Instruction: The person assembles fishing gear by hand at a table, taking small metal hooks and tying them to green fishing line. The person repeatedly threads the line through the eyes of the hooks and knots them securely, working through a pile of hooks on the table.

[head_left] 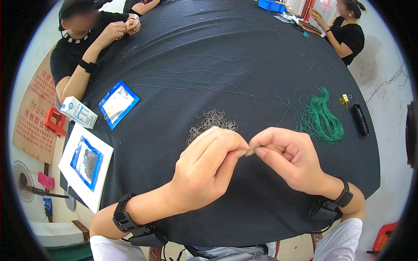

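My left hand (208, 167) and my right hand (291, 157) meet fingertip to fingertip above the table. Both are closed in a pinch on a thin green line (251, 150), of which only a short bit shows. Whether a hook is also between the fingertips is hidden. Just beyond my left hand lies a heap of small metal fish hooks (212, 122), partly covered by that hand. To the right, past my right hand, a loose bundle of green line (324, 117) rests on the dark cloth. Several single strands of line (196, 81) stretch across the cloth farther off.
A black tablecloth (261, 200) covers the table. On the left are a blue-edged pouch (118, 104), a small carton (79, 112) and a white board (96, 191) bearing another pouch (87, 163). A yellow clip (345, 101) and a black object (360, 119) lie right. Other people sit around the far side.
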Available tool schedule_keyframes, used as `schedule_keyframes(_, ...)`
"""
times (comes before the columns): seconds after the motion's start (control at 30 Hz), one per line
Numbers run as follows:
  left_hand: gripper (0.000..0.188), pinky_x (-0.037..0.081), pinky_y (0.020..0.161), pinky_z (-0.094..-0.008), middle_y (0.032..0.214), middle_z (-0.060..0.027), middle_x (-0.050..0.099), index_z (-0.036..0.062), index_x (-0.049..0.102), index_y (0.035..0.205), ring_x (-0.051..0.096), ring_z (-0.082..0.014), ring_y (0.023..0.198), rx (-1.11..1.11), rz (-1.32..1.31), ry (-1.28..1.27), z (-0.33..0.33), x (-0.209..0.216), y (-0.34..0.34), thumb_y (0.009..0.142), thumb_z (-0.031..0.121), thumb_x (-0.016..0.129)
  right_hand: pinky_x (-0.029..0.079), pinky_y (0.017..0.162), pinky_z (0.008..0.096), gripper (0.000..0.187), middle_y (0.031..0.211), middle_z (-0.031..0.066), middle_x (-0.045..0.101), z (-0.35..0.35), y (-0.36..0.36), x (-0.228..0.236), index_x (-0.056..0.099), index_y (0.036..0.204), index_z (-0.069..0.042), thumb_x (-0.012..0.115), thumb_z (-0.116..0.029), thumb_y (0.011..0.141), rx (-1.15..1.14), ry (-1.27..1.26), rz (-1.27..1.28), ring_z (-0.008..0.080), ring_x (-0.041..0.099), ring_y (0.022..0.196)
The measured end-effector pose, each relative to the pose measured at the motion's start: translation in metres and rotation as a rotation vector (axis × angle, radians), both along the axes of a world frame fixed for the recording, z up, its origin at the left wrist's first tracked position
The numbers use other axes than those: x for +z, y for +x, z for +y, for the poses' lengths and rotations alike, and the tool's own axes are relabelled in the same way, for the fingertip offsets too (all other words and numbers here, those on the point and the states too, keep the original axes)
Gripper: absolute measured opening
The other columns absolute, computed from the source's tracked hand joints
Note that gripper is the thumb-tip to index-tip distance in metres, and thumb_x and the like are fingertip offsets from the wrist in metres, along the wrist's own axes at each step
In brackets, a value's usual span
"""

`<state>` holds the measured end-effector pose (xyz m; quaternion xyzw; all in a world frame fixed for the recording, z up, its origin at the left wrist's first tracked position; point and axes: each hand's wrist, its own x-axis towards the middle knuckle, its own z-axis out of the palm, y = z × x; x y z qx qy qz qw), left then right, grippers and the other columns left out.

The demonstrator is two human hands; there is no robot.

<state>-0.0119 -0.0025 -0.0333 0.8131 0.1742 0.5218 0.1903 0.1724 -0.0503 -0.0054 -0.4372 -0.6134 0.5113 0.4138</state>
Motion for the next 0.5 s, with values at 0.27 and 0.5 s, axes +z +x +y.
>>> schedule_keyframes(0.27,0.015,0.049,0.064,-0.0304,0.080,-0.0142,0.062,-0.0039,0.059,0.086,0.061,-0.0241,0.070,0.002,0.016,0.020,-0.0013,0.0023,0.0004,0.074,-0.013,0.063,0.023,0.047,0.0197,0.013,0.058,-0.0082,0.042,-0.0016,0.0029,-0.0017,0.061,0.099,0.002,0.052,0.001,0.090,-0.023,0.138,-0.096,-0.0024,0.031,0.053)
schedule_keyframes(0.5,0.017,0.048,0.063,-0.0319,0.080,-0.0125,0.060,-0.0032,0.058,0.087,0.059,-0.0254,0.069,0.014,0.003,0.033,-0.0008,0.0012,0.0008,0.074,-0.013,0.062,0.024,0.044,0.0208,0.013,0.052,-0.0052,0.041,-0.0004,0.0011,-0.0038,0.062,0.098,0.000,0.054,0.003,0.087,-0.055,0.279,-0.196,-0.0015,0.032,0.048)
